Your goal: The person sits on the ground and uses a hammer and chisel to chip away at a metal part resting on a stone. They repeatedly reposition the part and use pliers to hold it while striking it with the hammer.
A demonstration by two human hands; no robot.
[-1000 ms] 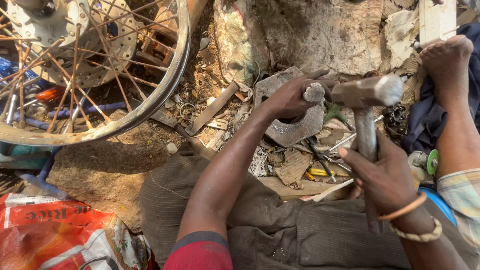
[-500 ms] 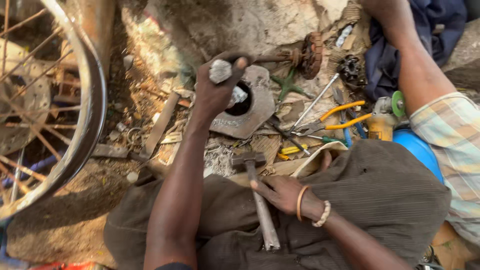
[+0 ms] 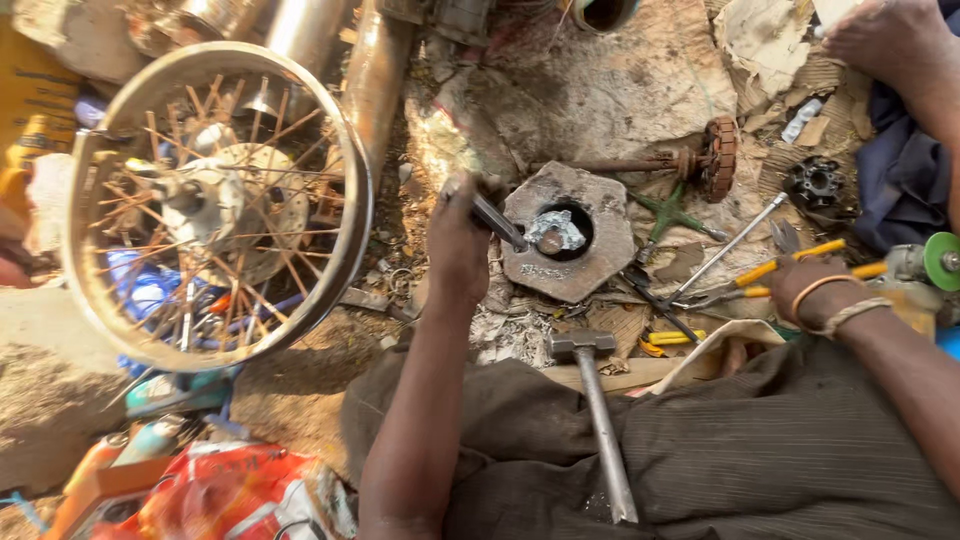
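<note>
Here, left hand [image 3: 458, 245] fist-closed around a dark steel rod [image 3: 497, 220], tip on the shiny crumpled metal piece [image 3: 555, 232] inside the rough hexagonal block [image 3: 590, 262]; right hand [image 3: 805, 290] by yellow-handled pliers [image 3: 760, 272], grip unclear; hammer [image 3: 597, 405] on lap.

Hammer [image 3: 598, 420] right of wheel [image 3: 215, 205]
</note>
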